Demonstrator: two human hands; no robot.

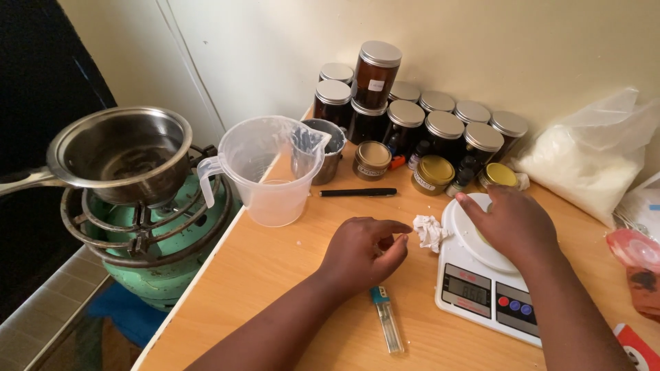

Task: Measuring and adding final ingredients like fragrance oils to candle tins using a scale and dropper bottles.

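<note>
White digital kitchen scale (pixel 481 285): sits flat on the tabletop (pixel 275 275), display lit, round platform largely covered. Crumpled white tissue (pixel 430 231): lies on the tabletop, touching the scale's left edge.

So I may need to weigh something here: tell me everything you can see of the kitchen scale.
The kitchen scale is a small white digital one, plastic by its look, on the wooden table at the right. It has a round white platform on top and a grey display lit with digits, beside red and blue buttons on the front. The right hand lies flat over the platform, covering most of it. A crumpled white tissue lies against its left edge.
</note>
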